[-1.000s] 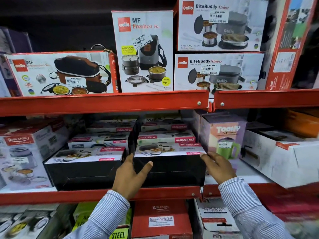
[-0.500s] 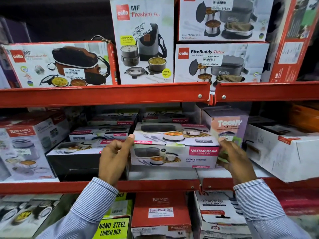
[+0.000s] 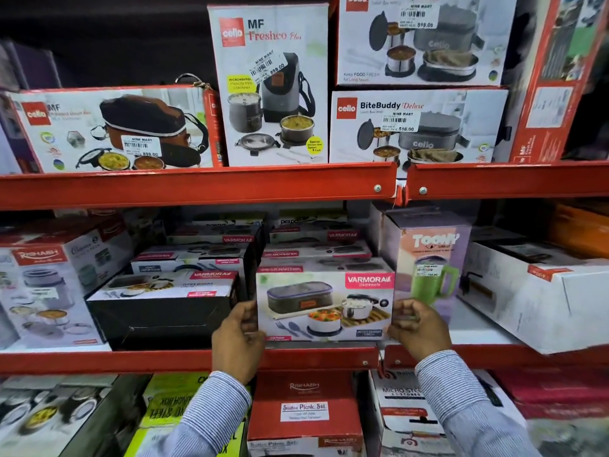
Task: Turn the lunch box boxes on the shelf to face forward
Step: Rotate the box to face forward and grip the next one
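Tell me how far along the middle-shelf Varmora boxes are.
Done: the held Varmora box shows its picture front. In hand: left hand and right hand grip its ends. Left: the neighbouring box shows a plain black side forward.

Red middle shelf (image 3: 184, 361). At its front edge, Varmora box (image 3: 324, 306) with picture face forward; left of it, black-sided box (image 3: 161, 311); further left, Rishabh box (image 3: 49, 288); right of it, Toony box (image 3: 431, 258), then white box (image 3: 540, 301).
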`<state>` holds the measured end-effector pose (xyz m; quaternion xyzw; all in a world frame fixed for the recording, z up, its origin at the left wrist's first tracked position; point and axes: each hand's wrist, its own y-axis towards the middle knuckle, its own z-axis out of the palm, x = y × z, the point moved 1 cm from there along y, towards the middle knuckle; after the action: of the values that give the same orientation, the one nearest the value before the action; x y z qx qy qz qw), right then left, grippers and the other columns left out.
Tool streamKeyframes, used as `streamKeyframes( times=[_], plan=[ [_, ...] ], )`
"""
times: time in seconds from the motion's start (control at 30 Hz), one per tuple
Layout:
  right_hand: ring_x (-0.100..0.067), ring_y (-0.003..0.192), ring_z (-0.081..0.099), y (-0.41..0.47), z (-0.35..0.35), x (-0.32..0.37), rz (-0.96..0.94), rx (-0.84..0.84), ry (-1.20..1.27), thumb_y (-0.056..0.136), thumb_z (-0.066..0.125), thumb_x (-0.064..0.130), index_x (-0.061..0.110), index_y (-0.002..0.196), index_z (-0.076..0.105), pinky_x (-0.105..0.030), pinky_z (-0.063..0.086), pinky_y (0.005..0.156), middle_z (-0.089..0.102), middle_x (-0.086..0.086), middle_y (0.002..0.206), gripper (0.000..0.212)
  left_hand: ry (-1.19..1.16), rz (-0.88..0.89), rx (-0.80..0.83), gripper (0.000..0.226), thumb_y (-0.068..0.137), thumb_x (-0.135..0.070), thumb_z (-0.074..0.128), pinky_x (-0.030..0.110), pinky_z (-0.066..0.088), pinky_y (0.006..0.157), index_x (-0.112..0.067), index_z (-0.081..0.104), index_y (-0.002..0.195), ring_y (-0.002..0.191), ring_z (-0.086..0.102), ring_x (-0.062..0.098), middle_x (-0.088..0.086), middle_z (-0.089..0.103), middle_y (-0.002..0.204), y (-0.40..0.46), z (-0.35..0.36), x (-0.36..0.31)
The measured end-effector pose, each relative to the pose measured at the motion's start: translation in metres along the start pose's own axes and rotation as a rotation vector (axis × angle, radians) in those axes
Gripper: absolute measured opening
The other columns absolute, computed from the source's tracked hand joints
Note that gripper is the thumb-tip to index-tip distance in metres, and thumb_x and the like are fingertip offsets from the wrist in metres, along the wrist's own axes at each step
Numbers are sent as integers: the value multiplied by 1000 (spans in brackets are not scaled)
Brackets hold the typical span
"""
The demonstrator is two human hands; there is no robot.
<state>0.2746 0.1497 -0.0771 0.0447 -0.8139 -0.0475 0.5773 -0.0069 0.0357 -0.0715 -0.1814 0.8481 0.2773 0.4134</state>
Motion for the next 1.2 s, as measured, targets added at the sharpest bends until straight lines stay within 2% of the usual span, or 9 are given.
streamKeyframes(
  times=[0.27, 0.4, 0.5, 0.63, 0.7, 0.83, 0.97, 1.1, 1.2],
  plan=[
    [-3, 66, 62, -1, 6, -7, -15, -31, -138, 67, 75, -3, 15, 90, 63, -6, 44, 58, 67, 1, 82, 32, 22, -33, 50, 42, 76, -3, 72, 2, 44, 68, -11, 63, 117, 79, 65, 6, 5, 77, 106, -3, 11, 9],
    [-16, 80, 68, -8, 5, -8, -99, -131, -159, 65, 79, 5, 20, 91, 62, -25, 52, 77, 70, 2, 85, 35, 8, -5, 49, 44, 76, -6, 74, -8, 39, 64, -10, 65, 120, 76, 59, -6, -5, 72, 98, -7, 7, 5],
    [-19, 79, 63, -21, 5, 3, -289, -290, -172, 67, 77, 6, 19, 93, 59, -26, 49, 74, 66, -1, 93, 34, 0, 37, 10, 45, 79, -10, 75, -9, 39, 67, -13, 65, 122, 82, 58, -9, -14, 66, 100, -13, -3, 1],
    [-6, 72, 58, -44, 21, 42, -524, -326, -101, 72, 70, 7, 19, 86, 60, -10, 43, 65, 62, 1, 85, 22, -3, 119, -125, 37, 80, -18, 75, 23, 58, 85, -20, 69, 116, 87, 70, -2, -9, 76, 101, -20, -28, -5],
    [-7, 71, 59, -54, 40, 61, -578, -260, -40, 73, 68, 9, 21, 83, 61, -9, 44, 62, 62, 4, 79, 17, -22, 127, -202, 30, 81, -17, 74, 26, 59, 83, -23, 72, 110, 84, 71, -5, -9, 77, 95, -22, -47, -5],
    [-5, 72, 62, -70, 91, 89, -488, -20, 38, 74, 67, 12, 25, 85, 63, -10, 49, 61, 67, 9, 80, 17, -10, 129, -318, 23, 82, -17, 74, 29, 59, 79, -21, 74, 105, 78, 72, 4, -5, 77, 91, -15, -90, 10],
    [-6, 79, 67, -76, 148, 107, -400, 139, 50, 76, 66, 16, 25, 95, 65, -20, 56, 67, 70, 11, 87, 21, 32, 104, -397, 27, 81, -17, 75, 16, 47, 67, -17, 72, 108, 73, 63, -1, 0, 74, 94, 4, -137, 38],
    [-8, 93, 67, -79, 198, 123, -341, 144, 36, 79, 69, 18, 17, 119, 60, -19, 52, 79, 68, 7, 109, 42, 59, 112, -414, 42, 78, -20, 77, 39, 53, 84, -18, 64, 117, 99, 64, 25, 6, 67, 111, 33, -181, 82],
    [-13, 101, 64, -82, 224, 133, -242, 90, -32, 81, 69, 24, 15, 127, 55, -22, 49, 84, 64, 5, 116, 49, 32, 44, -316, 54, 78, -26, 78, 50, 49, 99, -15, 56, 126, 118, 57, 30, 9, 60, 127, 52, -202, 112]
  ],
)
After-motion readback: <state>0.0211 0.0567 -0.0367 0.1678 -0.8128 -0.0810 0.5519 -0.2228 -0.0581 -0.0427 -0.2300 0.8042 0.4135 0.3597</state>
